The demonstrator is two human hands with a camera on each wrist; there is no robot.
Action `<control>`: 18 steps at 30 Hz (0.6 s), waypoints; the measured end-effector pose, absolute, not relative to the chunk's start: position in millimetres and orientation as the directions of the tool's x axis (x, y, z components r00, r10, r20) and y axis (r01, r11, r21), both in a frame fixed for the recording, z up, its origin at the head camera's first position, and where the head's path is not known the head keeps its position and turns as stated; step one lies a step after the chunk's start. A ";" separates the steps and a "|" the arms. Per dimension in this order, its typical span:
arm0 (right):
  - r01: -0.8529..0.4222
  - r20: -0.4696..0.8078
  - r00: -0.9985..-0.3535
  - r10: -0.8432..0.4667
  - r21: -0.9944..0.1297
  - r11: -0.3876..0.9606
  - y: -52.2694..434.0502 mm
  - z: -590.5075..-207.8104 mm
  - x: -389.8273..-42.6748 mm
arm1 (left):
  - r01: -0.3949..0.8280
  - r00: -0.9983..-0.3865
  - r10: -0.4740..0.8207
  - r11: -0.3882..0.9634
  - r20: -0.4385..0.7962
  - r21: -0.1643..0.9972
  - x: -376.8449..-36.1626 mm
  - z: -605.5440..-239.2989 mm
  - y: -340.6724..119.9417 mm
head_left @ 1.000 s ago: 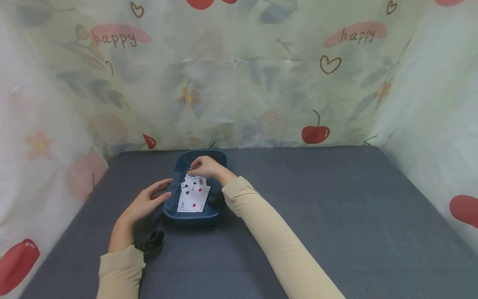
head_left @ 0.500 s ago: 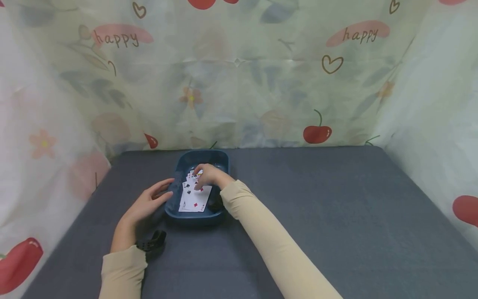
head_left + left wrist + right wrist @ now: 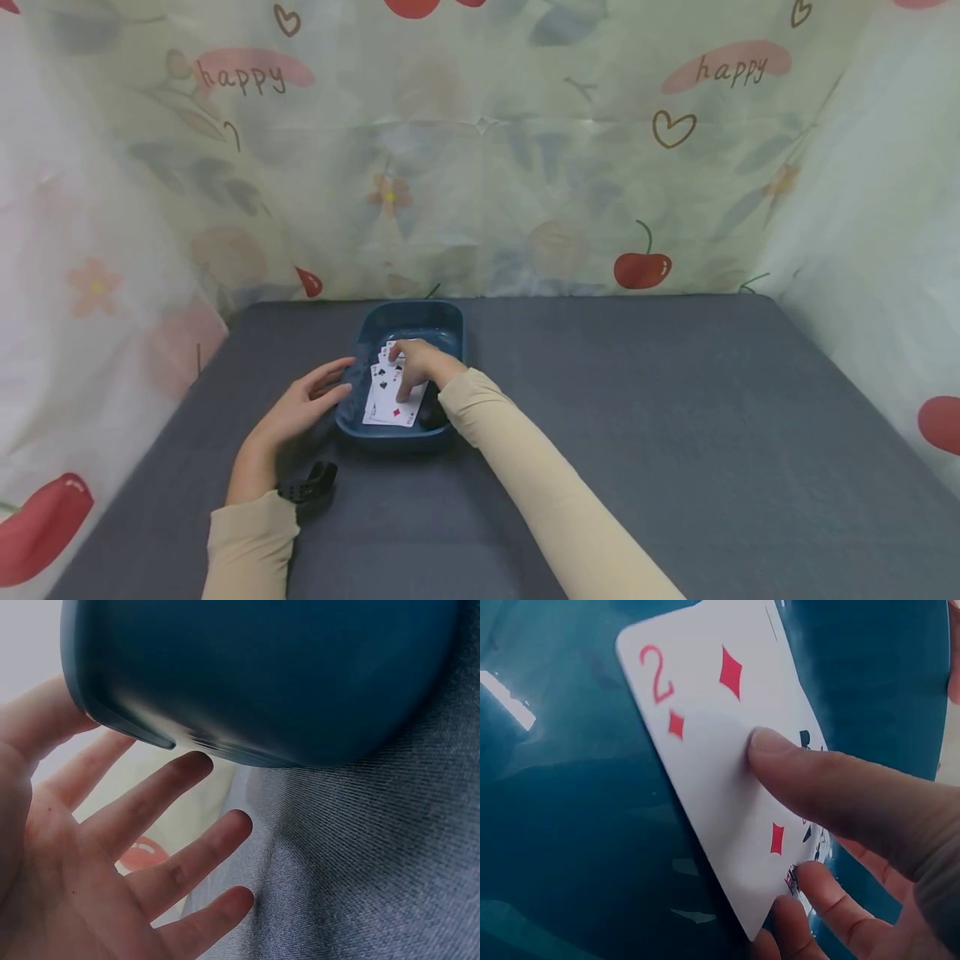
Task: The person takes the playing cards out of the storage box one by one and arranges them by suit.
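Sliding nearer along the fanned playing cards (image 3: 392, 392) in the blue tub (image 3: 408, 315), the right hand (image 3: 418, 362) presses the two of diamonds (image 3: 720, 750) with straight fingers (image 3: 810, 776); none lifted yet. Left hand (image 3: 300, 408), fingers spread, steadies the tub's side on the grey counter (image 3: 675, 433).

We see two arms in long, close-fitting sleeves (image 3: 540, 483) of a pale beige cloth that run down to the wrists and end there, leaving both hands bare. The left hand (image 3: 296, 412) has a black strap (image 3: 307, 486) at the wrist, with a row of small holes along it. The right hand (image 3: 420, 367) shows short, plain nails in the right wrist view.
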State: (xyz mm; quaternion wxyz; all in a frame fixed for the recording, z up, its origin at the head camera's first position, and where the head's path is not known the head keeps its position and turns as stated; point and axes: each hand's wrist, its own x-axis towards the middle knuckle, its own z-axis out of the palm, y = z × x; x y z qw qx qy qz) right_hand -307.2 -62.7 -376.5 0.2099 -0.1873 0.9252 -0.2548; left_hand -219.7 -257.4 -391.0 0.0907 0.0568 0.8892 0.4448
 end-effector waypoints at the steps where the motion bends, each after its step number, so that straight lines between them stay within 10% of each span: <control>1: -0.250 -0.290 -0.843 -0.453 -0.535 0.807 -63.1 -376.6 -307.0 | 0.020 -0.977 0.180 0.599 -0.111 0.801 -219.8 -391.1 -257.4; 18: -0.287 -0.145 -0.864 -0.481 -0.643 0.710 -60.4 -361.5 -309.1 | 0.044 -0.977 0.193 0.587 -0.087 0.808 -221.2 -393.1 -257.7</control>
